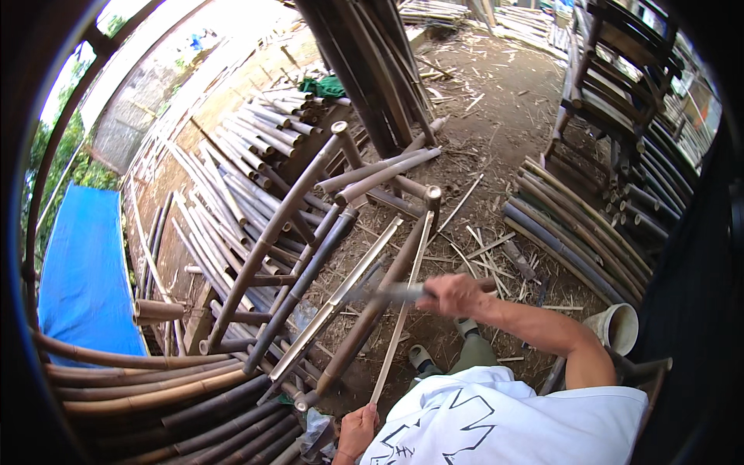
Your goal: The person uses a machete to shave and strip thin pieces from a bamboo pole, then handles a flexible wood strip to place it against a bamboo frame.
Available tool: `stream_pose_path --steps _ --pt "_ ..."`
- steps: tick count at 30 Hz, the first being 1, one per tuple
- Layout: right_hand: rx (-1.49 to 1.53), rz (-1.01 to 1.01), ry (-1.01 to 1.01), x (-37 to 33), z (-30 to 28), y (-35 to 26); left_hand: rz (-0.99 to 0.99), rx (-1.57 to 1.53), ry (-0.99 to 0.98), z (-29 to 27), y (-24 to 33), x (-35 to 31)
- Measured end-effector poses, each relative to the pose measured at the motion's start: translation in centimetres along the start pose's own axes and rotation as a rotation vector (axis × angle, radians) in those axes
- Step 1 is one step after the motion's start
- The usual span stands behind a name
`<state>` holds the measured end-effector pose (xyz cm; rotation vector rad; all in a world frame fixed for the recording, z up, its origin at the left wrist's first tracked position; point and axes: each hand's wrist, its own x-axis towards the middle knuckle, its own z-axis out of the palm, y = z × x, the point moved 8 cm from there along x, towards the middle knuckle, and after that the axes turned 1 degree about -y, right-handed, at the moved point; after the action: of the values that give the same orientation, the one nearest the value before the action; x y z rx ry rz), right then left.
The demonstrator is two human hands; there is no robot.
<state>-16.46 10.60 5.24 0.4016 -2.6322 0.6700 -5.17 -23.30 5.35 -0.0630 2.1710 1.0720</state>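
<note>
My right hand (453, 296) is closed round the handle of a long-bladed knife (399, 293). Its blade points left, blurred, across a thick bamboo pole and close to a thin pale bamboo strip (393, 353). Low in the picture, my left hand (357, 431) grips the near end of that strip, which slants up and away from me. The strip's far end reaches the top of a brown bamboo frame (263, 248) standing before me. A split bamboo length (310, 331), pale inside, leans along the frame to the left of the pole.
Stacks of cut bamboo poles (232, 147) lie at the left, with more poles (577, 229) at the right. A bamboo chair (620, 77) stands far right, near a pale bucket (614, 329). A blue tarp (85, 267) hangs left. Bamboo shavings (465, 101) litter the dirt ground.
</note>
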Motion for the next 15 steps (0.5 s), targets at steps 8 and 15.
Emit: stream_pose_path --steps 8,15 --pt "0.103 0.443 -0.056 1.3 1.1 9.7 -0.048 -0.076 0.005 2.8 0.4 0.2" --pt "-0.017 1.028 0.127 -2.1 -7.8 32.0 -0.123 -0.265 -0.049 6.2 3.0 -1.2"
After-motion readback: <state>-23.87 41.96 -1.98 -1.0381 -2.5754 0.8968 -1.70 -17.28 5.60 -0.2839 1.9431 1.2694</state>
